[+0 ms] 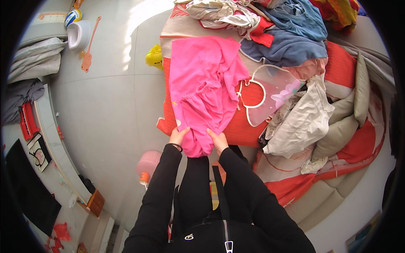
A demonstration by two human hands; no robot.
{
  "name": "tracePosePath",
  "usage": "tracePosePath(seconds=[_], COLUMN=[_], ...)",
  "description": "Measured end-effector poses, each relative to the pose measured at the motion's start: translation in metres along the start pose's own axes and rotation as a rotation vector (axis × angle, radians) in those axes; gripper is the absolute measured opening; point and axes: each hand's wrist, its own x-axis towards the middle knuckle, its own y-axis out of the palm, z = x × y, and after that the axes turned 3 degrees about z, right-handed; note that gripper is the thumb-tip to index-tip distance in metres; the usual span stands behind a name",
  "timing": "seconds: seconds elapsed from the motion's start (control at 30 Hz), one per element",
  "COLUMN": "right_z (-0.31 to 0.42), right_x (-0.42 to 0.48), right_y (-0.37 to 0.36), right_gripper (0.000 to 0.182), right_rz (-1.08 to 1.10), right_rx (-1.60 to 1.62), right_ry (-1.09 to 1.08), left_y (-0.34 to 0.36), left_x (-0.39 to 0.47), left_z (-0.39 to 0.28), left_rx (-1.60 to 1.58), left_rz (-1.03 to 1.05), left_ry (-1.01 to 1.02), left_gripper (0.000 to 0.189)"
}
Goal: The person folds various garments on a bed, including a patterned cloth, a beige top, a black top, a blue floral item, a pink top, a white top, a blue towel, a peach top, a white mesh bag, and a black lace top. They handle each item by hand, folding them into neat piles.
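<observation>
A bright pink garment [202,72] with a gathered elastic cuff lies spread over a red and beige cover [177,30]. My left hand [178,136] grips its near edge on the left, thumb on top. On the right, my right hand [218,139] holds the same edge in the same way. Between the hands the cloth bunches and hangs toward my knees. My fingers beneath the cloth are hidden. Just right of the garment lies a clear bib [269,91] with white trim and a purple flower print.
Blue clothes [284,44] and a crumpled white garment [221,12] are heaped at the far side. A white cloth [300,120] lies right, beside beige cushions [338,132]. A pink round object [148,162] stands on the floor left of my legs. A yellow inflated item [154,57] sits beyond.
</observation>
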Motion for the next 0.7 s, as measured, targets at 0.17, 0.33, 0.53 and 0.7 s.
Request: tracePosePath(seconds=[0.17, 0.33, 0.53, 0.7], right_z=[0.036, 0.047, 0.03, 0.123], right_x=[-0.047, -0.153, -0.229, -0.266], right_y=[-0.014, -0.064, -0.145, -0.18], right_gripper=[0.039, 0.046, 0.047, 0.042], right_rz=[0.096, 0.114, -0.012, -0.143], right_rx=[0.352, 0.526, 0.559, 0.635], right_ry=[0.155, 0.144, 0.119, -0.346], left_y=[0.003, 0.037, 0.131, 0.247], left_x=[-0.05, -0.131, -0.181, -0.217], left_z=[-0.033, -0.029, -0.017, -0.084], left_rx=[-0.376, -0.368, -0.235, -0.13], left_rz=[0.287, 0.479, 0.588, 0.722], left_ry=[-0.192, -0.512, -0.531, -0.266], left_gripper=[0.048, 0.059, 0.052, 0.051])
